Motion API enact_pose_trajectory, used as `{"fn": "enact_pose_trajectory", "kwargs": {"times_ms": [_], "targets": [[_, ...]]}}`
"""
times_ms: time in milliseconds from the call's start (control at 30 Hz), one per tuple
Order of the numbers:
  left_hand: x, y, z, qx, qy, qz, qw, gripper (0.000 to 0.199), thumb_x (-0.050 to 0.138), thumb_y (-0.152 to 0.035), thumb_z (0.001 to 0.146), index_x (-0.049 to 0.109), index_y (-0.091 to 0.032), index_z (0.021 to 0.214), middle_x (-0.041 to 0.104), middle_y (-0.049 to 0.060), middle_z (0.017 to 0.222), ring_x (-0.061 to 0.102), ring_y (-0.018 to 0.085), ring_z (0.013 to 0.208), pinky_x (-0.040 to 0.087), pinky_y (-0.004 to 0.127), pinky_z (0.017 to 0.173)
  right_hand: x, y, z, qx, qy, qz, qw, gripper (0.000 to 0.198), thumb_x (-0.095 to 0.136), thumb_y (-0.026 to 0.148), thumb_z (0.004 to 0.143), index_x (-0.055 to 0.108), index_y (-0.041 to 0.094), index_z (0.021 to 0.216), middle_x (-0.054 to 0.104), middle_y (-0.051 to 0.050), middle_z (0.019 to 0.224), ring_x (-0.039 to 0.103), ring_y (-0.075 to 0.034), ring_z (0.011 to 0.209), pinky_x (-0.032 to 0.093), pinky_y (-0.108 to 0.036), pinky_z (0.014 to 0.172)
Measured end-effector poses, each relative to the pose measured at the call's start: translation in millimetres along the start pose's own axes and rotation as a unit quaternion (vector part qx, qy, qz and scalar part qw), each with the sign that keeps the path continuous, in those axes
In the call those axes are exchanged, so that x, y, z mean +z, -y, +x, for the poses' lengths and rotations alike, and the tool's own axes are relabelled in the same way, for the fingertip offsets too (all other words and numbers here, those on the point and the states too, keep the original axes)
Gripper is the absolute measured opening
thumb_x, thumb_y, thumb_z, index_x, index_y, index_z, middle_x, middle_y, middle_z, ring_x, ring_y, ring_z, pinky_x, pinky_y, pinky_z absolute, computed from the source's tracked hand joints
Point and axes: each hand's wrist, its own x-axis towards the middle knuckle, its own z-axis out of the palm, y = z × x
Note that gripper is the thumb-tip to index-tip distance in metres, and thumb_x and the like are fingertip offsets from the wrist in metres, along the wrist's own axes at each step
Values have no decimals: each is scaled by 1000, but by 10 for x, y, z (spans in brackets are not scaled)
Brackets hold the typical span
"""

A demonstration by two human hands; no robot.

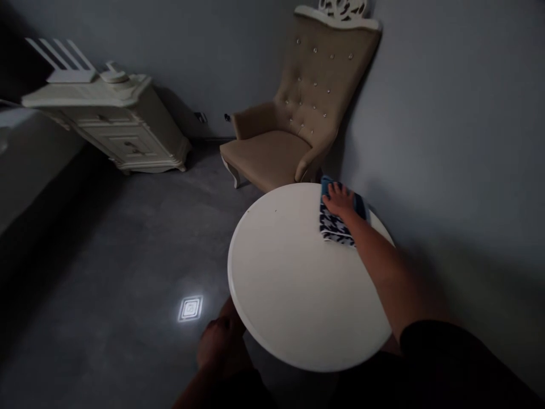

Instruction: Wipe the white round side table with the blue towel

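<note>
Through the head camera I have the right hand (pixel 340 201) pressed flat with fingers spread on a folded patterned cloth (pixel 334 227), which lies at the far right rim of the round white table (pixel 293 284), near the wall. The left hand (pixel 214 342) sits low just outside the table's near left edge, in front of a bent leg (pixel 232 318), its fingers looking curled, though in this dimness I cannot tell whether they grip anything. Beyond, the cream cabinet (pixel 164 128) has closed fronts hiding its contents, with a white router (pixel 72 75) on top.
</note>
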Motion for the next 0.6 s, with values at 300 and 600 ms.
{"fn": "enact_pose_trajectory", "kwargs": {"times_ms": [300,600], "targets": [[-43,58,-76,31,-27,0,999,64,35,-54,114,86,-16,120,82,25,126,79,39,118,57,44,95,-5,-681,-567,144,-13,-3,989,86,29,68,112,35,18,182,33,-25,186,34,-56,167,25,-93,125],[51,191,-26,18,-30,-5,999,62,33,-50,115,84,-17,122,82,25,126,80,39,116,57,44,94,284,2058,-711,-24,10,27,999,80,36,55,115,32,15,183,15,-19,192,9,-53,176,8,-91,131]]}}
